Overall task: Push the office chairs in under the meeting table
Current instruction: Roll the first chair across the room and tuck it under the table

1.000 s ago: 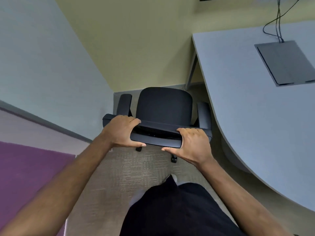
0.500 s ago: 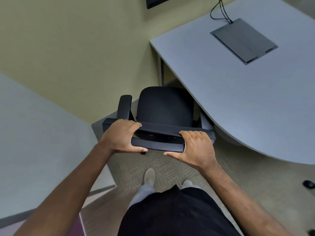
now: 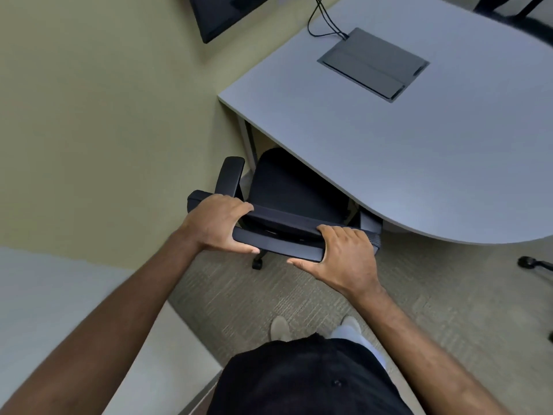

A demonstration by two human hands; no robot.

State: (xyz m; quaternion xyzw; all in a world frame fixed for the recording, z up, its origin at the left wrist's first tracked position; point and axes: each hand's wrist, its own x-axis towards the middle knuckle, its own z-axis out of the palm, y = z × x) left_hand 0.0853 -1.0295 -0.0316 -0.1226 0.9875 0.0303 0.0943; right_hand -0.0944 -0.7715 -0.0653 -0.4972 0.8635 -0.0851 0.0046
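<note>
A black office chair (image 3: 287, 190) stands in front of me with its seat partly under the curved edge of the grey meeting table (image 3: 419, 151). My left hand (image 3: 217, 224) grips the left end of the chair's backrest top. My right hand (image 3: 344, 256) grips the right end. The chair's left armrest (image 3: 230, 176) is out in the open beside the table leg (image 3: 250, 142); the right armrest is mostly hidden under the tabletop.
A yellow-green wall runs close on the left, with a dark screen (image 3: 221, 13) mounted above. A grey cable box (image 3: 374, 62) with black cables sits in the tabletop. Another chair's caster (image 3: 526, 262) shows at the right edge, and a second chair (image 3: 514, 13) beyond the table.
The chair has rolled forward and to the right, so its seat and right armrest now slide under the table edge. Both hands keep the same grip on the backrest.
</note>
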